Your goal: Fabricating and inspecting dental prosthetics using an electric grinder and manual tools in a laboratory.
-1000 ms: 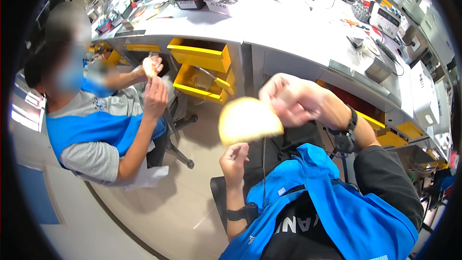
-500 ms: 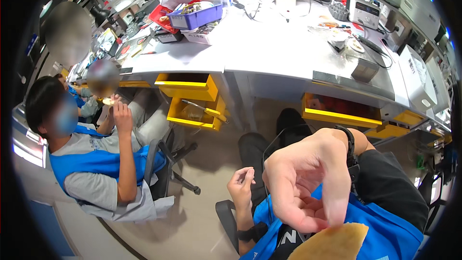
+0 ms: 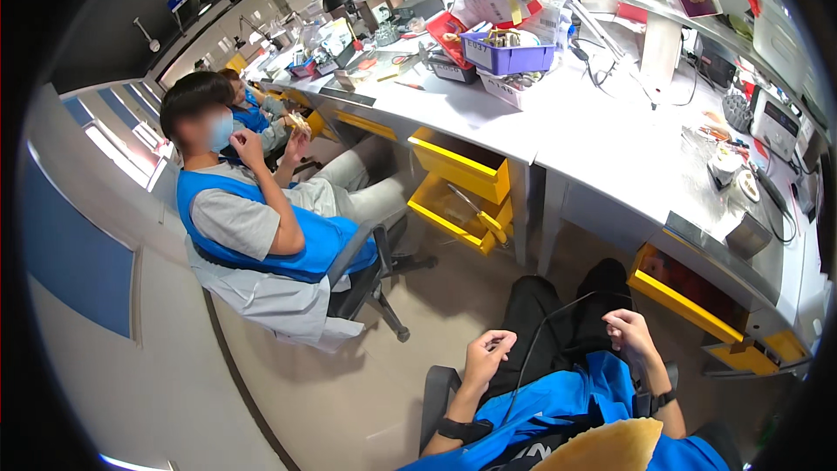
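My left hand is raised above my left thigh, fingers curled together, and I see nothing in it. Over my right thigh is my right hand, its fingers bent inward, likewise with nothing visible in them. A flat, pale-yellow piece that looks like flatbread juts up large and close at the bottom edge; neither hand touches it. A thin black cord runs up over my lap between the hands. Dark bands circle both wrists, and a blue vest covers my front.
A white workbench stands ahead, with a blue-purple bin and soldering gear at right. Yellow drawers stick out below it, another yellow drawer near my right knee. A masked person in a blue vest sits at left on a swivel chair.
My right hand has let go of the flatbread-like piece and moved down over my lap. The view has swung left, so bench and seated person appear farther right.
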The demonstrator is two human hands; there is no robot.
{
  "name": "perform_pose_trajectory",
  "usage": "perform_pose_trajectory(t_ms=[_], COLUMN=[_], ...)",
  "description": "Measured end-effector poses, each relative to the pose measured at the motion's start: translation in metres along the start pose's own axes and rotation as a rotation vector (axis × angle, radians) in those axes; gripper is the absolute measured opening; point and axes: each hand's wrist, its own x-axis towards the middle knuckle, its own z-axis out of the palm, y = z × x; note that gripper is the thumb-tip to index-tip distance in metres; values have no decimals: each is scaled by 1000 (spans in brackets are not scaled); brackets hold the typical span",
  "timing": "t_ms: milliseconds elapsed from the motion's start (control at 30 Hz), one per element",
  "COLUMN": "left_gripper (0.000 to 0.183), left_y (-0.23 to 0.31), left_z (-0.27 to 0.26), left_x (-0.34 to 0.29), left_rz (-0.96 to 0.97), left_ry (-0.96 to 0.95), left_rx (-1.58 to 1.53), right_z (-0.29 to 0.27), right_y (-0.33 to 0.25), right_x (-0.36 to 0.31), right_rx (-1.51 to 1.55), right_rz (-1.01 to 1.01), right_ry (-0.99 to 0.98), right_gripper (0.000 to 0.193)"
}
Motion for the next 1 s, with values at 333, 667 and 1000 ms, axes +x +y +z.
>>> perform_pose_trajectory(t_ms=[333,667,1000], left_gripper=[19,17,16], left_y=[23,14,0], left_z=[78,127,159], left_x=[26,23,26], left_rz=[-21,-52,-77], left_ry=[-201,-409,-594], left_rx=[134,192,256], right_z=[-46,-71,-46], right_y=[-3,-8,-113], right_x=[-23,-72,-202], right_rx=[123,67,105], right_rz=[-135,-390,-1290], right_ry=[117,272,163], right_gripper=[13,13,19])
